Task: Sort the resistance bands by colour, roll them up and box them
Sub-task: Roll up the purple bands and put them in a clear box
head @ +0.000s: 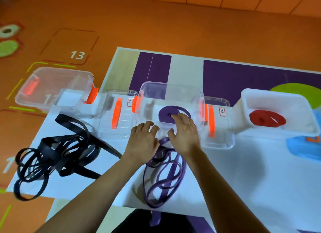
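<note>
The loose purple bands (172, 170) are judged soft and springy, best pinched at one end. Left hand (144, 139) and right hand (185, 135) are spread, nothing gripped.

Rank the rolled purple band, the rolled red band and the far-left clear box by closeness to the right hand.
From the right hand:
1. Rolled purple band, in the middle box, at the fingertips.
2. Rolled red band, in the white box to the right.
3. Far-left clear box, on the orange floor.
</note>
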